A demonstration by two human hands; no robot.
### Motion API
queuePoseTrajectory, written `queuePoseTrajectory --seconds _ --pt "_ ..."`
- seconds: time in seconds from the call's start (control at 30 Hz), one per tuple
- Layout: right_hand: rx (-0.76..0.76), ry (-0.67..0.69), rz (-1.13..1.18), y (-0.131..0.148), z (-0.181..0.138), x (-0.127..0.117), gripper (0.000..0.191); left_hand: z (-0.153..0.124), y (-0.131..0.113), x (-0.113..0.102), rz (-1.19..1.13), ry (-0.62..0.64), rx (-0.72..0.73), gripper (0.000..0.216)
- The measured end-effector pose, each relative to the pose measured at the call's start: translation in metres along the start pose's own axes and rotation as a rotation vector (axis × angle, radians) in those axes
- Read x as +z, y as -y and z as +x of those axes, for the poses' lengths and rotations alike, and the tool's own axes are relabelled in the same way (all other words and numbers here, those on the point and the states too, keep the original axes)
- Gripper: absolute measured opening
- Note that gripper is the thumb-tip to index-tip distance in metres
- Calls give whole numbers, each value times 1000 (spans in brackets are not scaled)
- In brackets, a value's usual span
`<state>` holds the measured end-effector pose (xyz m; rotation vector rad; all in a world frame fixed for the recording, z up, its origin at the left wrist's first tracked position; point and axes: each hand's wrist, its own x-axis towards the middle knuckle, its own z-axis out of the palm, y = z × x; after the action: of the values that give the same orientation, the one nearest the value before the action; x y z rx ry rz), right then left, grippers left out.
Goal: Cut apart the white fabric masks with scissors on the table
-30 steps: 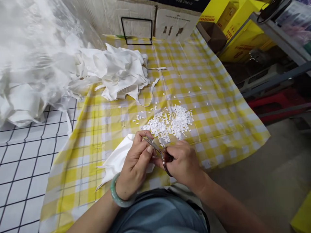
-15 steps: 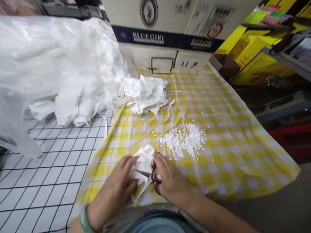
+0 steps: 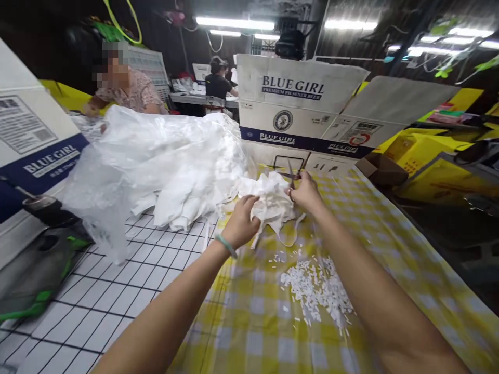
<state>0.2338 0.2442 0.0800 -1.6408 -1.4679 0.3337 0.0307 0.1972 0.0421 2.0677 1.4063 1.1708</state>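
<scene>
Both my arms reach far forward over the yellow checked cloth. My left hand, with a green bangle at the wrist, is closed on a white fabric piece at the edge of the white fabric pile. My right hand is closed on small scissors, whose blades point up just beyond the pile. A heap of small white cut bits lies on the cloth nearer to me, between my forearms.
A big clear plastic bag of white fabric lies at the left on a black-gridded white surface. Blue Girl cartons stand behind the cloth. A person sits beyond the bag. Yellow boxes are at the right.
My hands left the spot near my lap and stretched out to the fabric pile, taking the scissors along. The view has lifted from the table to the room ahead.
</scene>
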Motion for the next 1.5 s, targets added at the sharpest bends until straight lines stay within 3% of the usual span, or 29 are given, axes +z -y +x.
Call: queuePoseTrajectory --seconds 0.1,0.17,0.23,0.3,0.37,0.47,0.57,0.63,0.7,0.77,0.8,0.9,0.97,1.03,1.17,1.27,1.37,1.43,1.5 --pt "-63 -7 -17 -18 -26 15 36 -31 55 -31 134 -204 -159 20" --pt "-160 77 11 -15 -49 32 36 -38 89 -66 218 -328 -270 22" --pt "-247 207 65 0 -70 53 36 -35 112 -101 269 -360 -352 19" --pt "-281 331 134 19 -87 74 34 -33 118 -129 291 -326 -401 13" --pt "-250 440 217 37 -104 90 34 -44 104 -145 301 -287 -425 19" --pt "-48 651 444 52 -136 93 39 -96 53 -135 264 -227 -425 17" --pt "242 847 734 48 -173 76 40 -165 -6 -91 -45 -80 -414 22" --pt "381 894 785 36 -195 60 39 -201 -34 -61 -233 61 -369 17" --pt "438 847 714 16 -212 45 38 -218 -45 -46 -342 292 -267 14" --pt "428 736 602 -5 -226 30 37 -220 -37 -52 -361 453 -213 12" --pt "410 677 543 -14 -232 24 35 -216 -28 -61 -327 464 -211 14" --pt "312 574 344 -30 -250 6 31 -200 7 -97 -56 277 -188 14" --pt "203 544 216 -30 -261 -3 27 -194 23 -113 103 262 -142 18" --pt "100 522 138 -22 -267 -7 25 -194 31 -115 189 350 -98 22" --pt "-15 515 143 1 -265 2 21 -198 30 -97 233 462 -87 9" --pt "-91 558 208 16 -259 20 19 -194 22 -92 95 422 -142 18" --pt "-123 675 321 25 -253 38 17 -185 6 -101 -142 405 -278 17" --pt "-76 679 405 27 -248 43 16 -182 -7 -107 -342 459 -407 19" --pt "-22 592 468 27 -241 41 16 -181 -17 -106 -590 578 -558 28"
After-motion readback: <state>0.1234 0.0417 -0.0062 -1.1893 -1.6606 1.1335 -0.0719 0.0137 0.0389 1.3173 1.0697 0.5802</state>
